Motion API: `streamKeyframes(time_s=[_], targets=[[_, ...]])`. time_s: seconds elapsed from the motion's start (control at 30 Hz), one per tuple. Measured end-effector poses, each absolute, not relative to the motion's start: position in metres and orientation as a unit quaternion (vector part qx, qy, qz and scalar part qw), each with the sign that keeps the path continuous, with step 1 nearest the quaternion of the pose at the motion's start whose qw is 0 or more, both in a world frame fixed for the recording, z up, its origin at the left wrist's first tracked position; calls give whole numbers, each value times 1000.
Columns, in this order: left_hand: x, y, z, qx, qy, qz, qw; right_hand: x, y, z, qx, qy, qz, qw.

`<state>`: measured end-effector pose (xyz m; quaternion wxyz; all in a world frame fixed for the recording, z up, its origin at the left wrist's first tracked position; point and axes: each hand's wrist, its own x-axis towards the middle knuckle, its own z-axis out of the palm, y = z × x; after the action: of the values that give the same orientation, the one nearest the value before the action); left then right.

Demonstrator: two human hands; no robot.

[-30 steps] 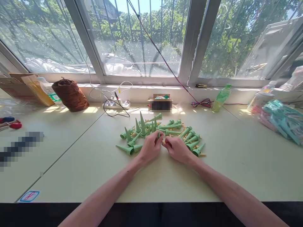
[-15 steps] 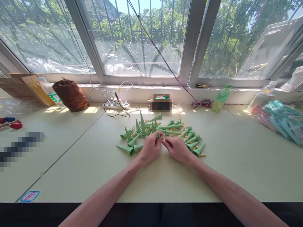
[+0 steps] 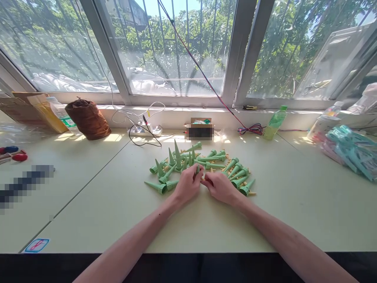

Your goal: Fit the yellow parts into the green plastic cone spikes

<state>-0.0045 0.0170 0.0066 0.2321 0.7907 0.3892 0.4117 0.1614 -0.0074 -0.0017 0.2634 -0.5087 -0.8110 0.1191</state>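
My left hand (image 3: 188, 182) is closed around a green plastic spike (image 3: 198, 169), whose tip shows between the fingers. Close beside it, my right hand (image 3: 219, 184) has thumb and fingertips pinched together. A small tan bit (image 3: 203, 179) shows between the two hands; whether the right fingers grip it I cannot tell. Around both hands lies a pile of hollow green cone-shaped spikes, some standing with tips up, like the tall spike (image 3: 177, 155), others on their sides, like the spike (image 3: 156, 186). Small tan pegs, one of them at the right edge (image 3: 252, 193), lie among them.
Behind the pile stands a small cardboard box (image 3: 201, 120). A power strip (image 3: 145, 129) with cables and a brown bag (image 3: 87, 119) are at the back left. On the right are a green bottle (image 3: 275, 122) and a heap of turquoise plastic packets (image 3: 353, 151).
The right fingertips have shifted very slightly beside the left hand, and a tan bit shows more between the hands. The left hand and the pile look the same.
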Motion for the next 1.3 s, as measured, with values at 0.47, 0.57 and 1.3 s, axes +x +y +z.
streamKeyframes(time_s=[0.47, 0.57, 1.3], targets=[[-4, 18, 6, 783, 405, 402, 247, 160, -8, -2, -531, -799, 112, 260], [-4, 19, 6, 784, 404, 403, 244, 159, -8, -3, -533, -799, 106, 259], [-4, 20, 9, 758, 422, 423, 263, 159, -7, -5, -543, -779, 97, 299]])
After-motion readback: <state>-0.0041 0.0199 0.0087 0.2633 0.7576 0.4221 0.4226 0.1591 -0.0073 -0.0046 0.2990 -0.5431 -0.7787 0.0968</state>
